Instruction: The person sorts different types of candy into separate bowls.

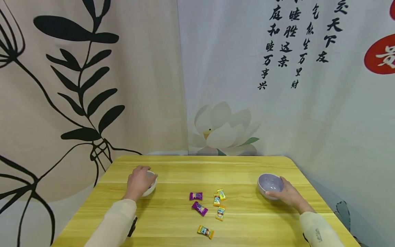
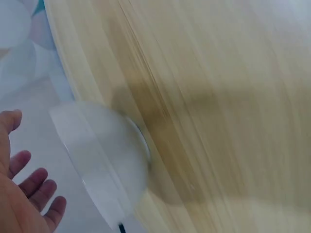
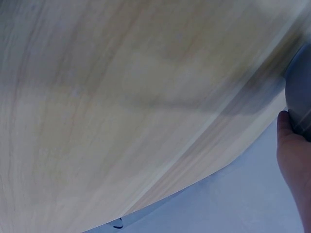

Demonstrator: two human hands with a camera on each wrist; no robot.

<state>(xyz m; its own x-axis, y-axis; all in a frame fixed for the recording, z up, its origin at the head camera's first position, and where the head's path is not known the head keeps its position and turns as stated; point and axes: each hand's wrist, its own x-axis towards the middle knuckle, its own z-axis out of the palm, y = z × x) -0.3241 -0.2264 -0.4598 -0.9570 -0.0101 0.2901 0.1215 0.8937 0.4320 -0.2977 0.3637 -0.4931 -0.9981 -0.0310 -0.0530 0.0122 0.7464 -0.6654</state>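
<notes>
My left hand (image 1: 139, 181) is over the left side of a small white bowl (image 1: 151, 189) at the table's left, partly hiding it. In the left wrist view its fingers (image 2: 39, 182) are spread and relaxed beside the bowl's mouth, with a gap between them and the wall. At the right side of the table, my right hand (image 1: 290, 196) holds a greyish-purple bowl (image 1: 269, 181) by its right side, thumb at the near rim and fingers at the far side. Only part of this bowl shows at the right wrist view's edge.
Between the bowls lie two purple-wrapped candies (image 1: 200, 208) and several yellow-wrapped candies (image 1: 220, 213). They rest on a light wooden table (image 1: 172, 171) with rounded far corners. A printed cloth backdrop (image 1: 154, 85) hangs behind it.
</notes>
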